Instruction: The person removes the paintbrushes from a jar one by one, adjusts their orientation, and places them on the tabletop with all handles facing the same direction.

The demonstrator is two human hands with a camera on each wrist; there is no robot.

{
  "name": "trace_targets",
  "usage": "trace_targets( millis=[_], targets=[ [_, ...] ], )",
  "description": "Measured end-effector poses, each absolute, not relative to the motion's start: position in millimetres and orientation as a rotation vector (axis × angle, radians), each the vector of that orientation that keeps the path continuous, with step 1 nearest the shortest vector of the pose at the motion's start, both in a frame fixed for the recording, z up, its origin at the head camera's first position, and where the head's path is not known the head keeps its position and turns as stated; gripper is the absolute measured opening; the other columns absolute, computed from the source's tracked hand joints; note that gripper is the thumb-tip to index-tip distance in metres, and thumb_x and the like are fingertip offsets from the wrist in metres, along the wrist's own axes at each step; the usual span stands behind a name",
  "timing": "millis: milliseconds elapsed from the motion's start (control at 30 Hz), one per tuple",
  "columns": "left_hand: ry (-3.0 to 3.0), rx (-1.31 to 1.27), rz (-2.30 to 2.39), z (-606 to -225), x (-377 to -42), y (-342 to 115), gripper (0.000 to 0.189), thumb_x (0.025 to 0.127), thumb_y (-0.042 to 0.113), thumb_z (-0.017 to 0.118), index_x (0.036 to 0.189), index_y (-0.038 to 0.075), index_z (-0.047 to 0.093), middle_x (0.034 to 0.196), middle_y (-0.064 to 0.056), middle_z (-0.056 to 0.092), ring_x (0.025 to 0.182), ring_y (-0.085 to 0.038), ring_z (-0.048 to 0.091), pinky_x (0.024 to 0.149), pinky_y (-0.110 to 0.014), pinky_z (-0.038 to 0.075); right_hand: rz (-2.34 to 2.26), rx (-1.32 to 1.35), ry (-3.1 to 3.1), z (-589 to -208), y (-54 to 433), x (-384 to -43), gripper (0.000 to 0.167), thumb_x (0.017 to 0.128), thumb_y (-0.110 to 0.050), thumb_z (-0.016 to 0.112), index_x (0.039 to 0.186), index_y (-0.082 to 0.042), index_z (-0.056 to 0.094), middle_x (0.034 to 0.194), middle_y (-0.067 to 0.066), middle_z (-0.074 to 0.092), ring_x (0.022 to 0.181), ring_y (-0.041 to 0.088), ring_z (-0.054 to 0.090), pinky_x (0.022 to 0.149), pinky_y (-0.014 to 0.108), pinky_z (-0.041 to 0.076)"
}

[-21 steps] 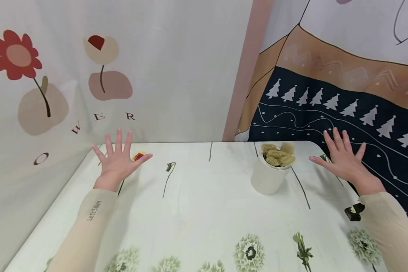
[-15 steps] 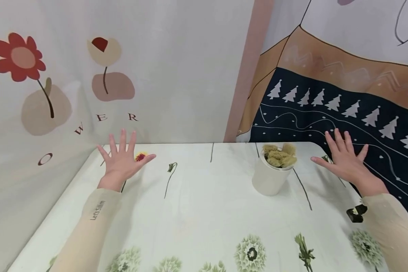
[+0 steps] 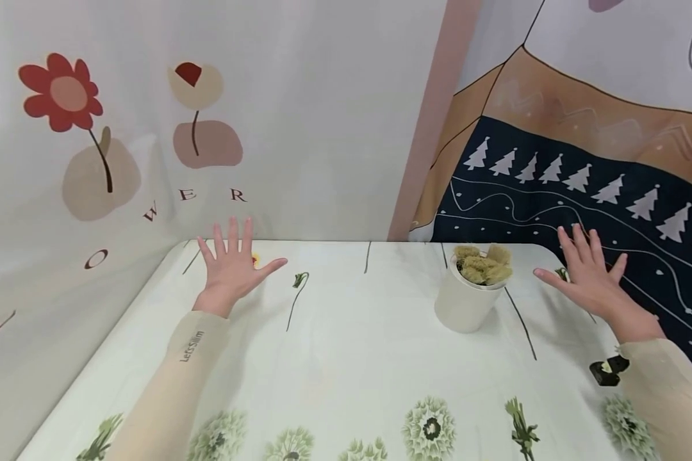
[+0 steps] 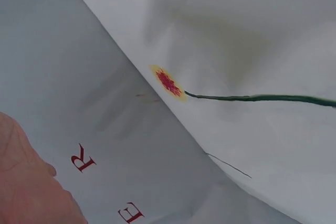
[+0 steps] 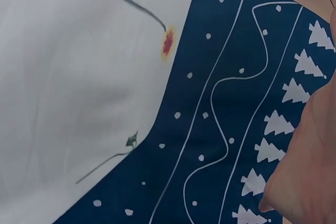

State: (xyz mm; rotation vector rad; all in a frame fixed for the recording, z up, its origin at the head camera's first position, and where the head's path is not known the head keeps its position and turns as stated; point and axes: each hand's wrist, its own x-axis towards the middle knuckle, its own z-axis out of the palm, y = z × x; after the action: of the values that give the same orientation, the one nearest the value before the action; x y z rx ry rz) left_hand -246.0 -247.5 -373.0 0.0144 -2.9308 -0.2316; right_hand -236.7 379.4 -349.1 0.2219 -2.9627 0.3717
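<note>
My left hand [image 3: 230, 272] is held out over the far left of the table, its fingers straight and spread, holding nothing. On the far right my right hand [image 3: 593, 282] is spread the same way, also holding nothing. Between them, nearer the right hand, a white cylindrical pot [image 3: 466, 306] stands upright on the table. Tufts of yellowish-green, moss-like material [image 3: 483, 266] fill its top. Part of the left hand [image 4: 31, 177] appears at the lower left of the left wrist view. In the right wrist view, part of the right hand [image 5: 307, 166] shows at the right edge.
A white tablecloth [image 3: 346, 365] printed with flowers and stems covers the table. Behind it hangs a pale curtain [image 3: 323, 128] with printed flowers and letters. To the right hangs a dark blue cloth [image 3: 513, 198] with white trees. A small black object or print [image 3: 608, 370] lies near the right sleeve.
The head view has shifted slightly, so the whole scene sits further right in it. The left hand has moved a little to the right; both hands stay spread.
</note>
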Motion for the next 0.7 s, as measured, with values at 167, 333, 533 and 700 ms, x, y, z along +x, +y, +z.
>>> trace_targets(
  millis=[167,333,533,700],
  targets=[
    [-2.93,-0.005,-0.237,-372.1,-247.1,-240.9,0.114,0.084,0.086,0.038,0.16,0.017,-0.011,0.168,-0.011,-0.017,0.15,-0.045,-0.024,0.114,-0.072,-0.019,0.435,0.231,-2.953,-353.8,372.9,-235.0,0.1,0.098,-0.057,0.049,0.158,-0.013,-0.017,0.161,0.016,-0.031,0.148,0.04,-0.032,0.102,0.084,-0.019],
    [-2.914,-0.024,-0.245,-369.4,-246.5,-234.5,0.113,0.085,0.084,0.042,0.161,0.015,-0.005,0.169,-0.01,-0.014,0.152,-0.045,-0.019,0.116,-0.071,-0.017,0.484,0.263,-2.944,-357.8,366.1,-233.2,0.103,0.097,-0.057,0.051,0.158,-0.01,-0.017,0.162,0.019,-0.028,0.15,0.042,-0.026,0.103,0.084,-0.018],
    [-2.886,-0.05,-0.254,-365.6,-244.9,-226.4,0.112,0.085,0.083,0.043,0.161,0.016,-0.005,0.169,-0.01,-0.009,0.153,-0.045,-0.014,0.118,-0.069,-0.015,0.573,0.333,-2.918,-362.8,356.4,-229.4,0.101,0.098,-0.051,0.054,0.158,-0.007,-0.015,0.164,0.018,-0.024,0.152,0.041,-0.022,0.104,0.084,-0.015],
    [-2.877,-0.064,-0.251,-364.5,-246.2,-220.2,0.112,0.085,0.083,0.043,0.161,0.018,-0.007,0.17,-0.008,-0.007,0.154,-0.043,-0.013,0.12,-0.068,-0.014,0.662,0.403,-2.903,-366.8,350.5,-227.6,0.099,0.099,-0.046,0.054,0.158,-0.01,-0.017,0.165,0.017,-0.022,0.152,0.04,-0.02,0.105,0.083,-0.016]
  ],
)
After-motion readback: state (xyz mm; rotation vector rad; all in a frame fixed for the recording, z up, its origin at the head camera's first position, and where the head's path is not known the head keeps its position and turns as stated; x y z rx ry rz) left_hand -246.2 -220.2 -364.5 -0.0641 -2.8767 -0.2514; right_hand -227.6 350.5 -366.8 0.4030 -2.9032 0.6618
